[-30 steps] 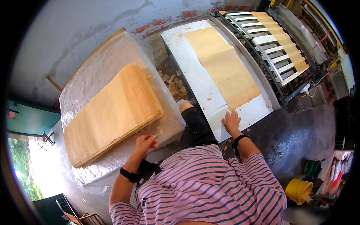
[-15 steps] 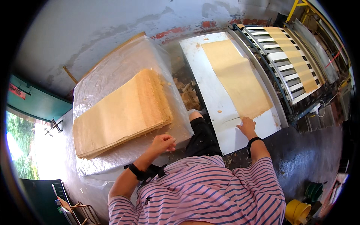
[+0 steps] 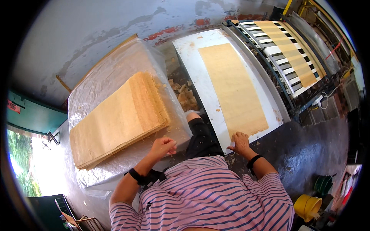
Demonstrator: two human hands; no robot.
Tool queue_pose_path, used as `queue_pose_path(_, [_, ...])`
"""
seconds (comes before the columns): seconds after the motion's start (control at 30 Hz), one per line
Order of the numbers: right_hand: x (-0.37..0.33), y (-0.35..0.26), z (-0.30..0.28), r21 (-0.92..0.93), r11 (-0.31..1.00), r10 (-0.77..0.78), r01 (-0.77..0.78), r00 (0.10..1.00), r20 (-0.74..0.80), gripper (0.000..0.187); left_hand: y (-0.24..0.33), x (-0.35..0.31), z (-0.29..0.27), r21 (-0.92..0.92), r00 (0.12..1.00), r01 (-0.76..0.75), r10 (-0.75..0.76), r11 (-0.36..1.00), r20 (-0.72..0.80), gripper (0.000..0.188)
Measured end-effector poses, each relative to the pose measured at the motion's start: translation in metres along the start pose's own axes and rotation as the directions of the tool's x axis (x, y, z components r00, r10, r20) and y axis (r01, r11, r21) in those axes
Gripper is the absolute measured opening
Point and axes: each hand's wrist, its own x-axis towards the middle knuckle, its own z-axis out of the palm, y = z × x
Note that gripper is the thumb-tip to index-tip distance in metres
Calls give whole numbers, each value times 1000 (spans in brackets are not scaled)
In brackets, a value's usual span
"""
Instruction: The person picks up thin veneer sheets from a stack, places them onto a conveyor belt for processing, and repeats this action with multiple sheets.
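A long thin tan sheet (image 3: pixel 235 88) lies flat on a white board (image 3: pixel 189 50), its near edge ragged. My right hand (image 3: pixel 239 143) is at the sheet's near left corner, fingers closed on the edge there. Left of the board, a thick stack of similar tan sheets (image 3: pixel 111 119) rests on a bed of clear plastic wrap (image 3: pixel 104 81). My left hand (image 3: pixel 163 148) hovers by the stack's near right side, fingers curled in, with nothing visible in them.
Beyond the board's right side stands a slatted machine (image 3: pixel 266 36) carrying another tan strip (image 3: pixel 285 48). Loose flakes (image 3: pixel 185 96) lie in the gap between stack and board. A yellow bucket (image 3: pixel 307 207) sits at the lower right. A peeling wall (image 3: pixel 115 23) closes the far side.
My right hand has drawn toward me and slightly left with the sheet's near corner. The sheet, rippled before, now lies smooth and straighter along the board. My left hand stays curled.
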Motion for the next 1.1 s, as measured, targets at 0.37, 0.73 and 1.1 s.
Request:
queue_pose_path(0.37, [-37, -2, 27, -112, 969, -206, 219, 972, 116, 27, -1, -2, 2, -13, 997, -76, 76, 997, 19, 24])
queue_pose_path(0.73, [22, -12, -64, -160, 952, -295, 262, 926, -237, 6, 37, 1, 25, 219, 942, -336, 322, 916, 96, 23])
queue_pose_path(1.1, [3, -143, -239, -55, 769, -626, 637, 732, -270, 9, 81, 25, 77, 548, 153, -835, 935, -51, 320, 37])
